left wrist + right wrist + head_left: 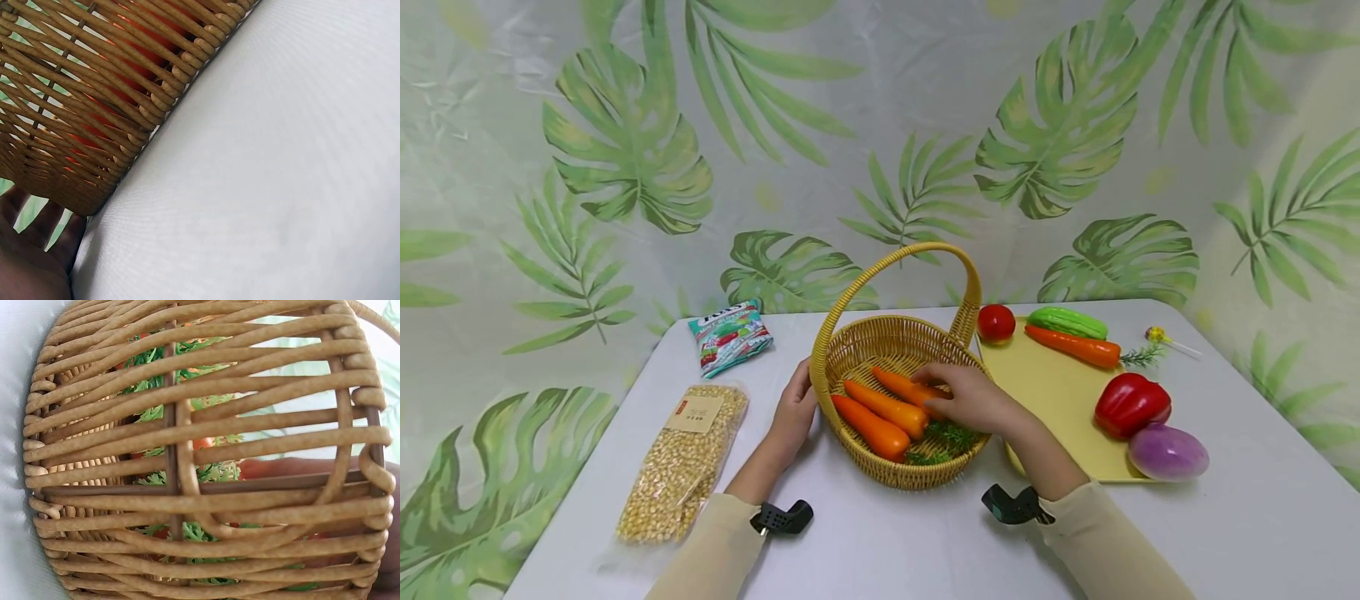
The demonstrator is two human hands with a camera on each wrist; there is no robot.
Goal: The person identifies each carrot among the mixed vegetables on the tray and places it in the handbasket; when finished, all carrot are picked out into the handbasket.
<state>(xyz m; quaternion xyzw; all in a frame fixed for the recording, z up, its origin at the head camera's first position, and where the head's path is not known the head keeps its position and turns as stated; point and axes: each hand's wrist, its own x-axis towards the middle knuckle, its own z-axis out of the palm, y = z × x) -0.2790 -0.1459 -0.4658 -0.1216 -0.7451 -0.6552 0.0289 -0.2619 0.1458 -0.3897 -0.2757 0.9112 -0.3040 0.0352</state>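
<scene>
A yellow wicker basket [897, 477] with a tall arched handle stands on the table and holds three orange carrots with green tops. My right hand [973, 398] reaches over the rim and grips the rearmost carrot [904, 388] near its leafy end. The middle carrot [886, 410] and the front carrot [872, 429] lie beside it. Outside the basket, my left hand [793, 414] rests against its left side by the handle's foot. In the left wrist view, the fingers [45, 220] are extended and spread along the wicker. Through the weave, the right wrist view shows carrot greens [203, 540].
A yellow tray [1026, 383] on the right carries a tomato [996, 323], a green ridged vegetable [1067, 322], another carrot [1075, 347], a red pepper [1132, 406] and a purple eggplant [1168, 452]. A lollipop [1157, 334], corn kernel bag [681, 467] and teal packet [730, 339] lie around.
</scene>
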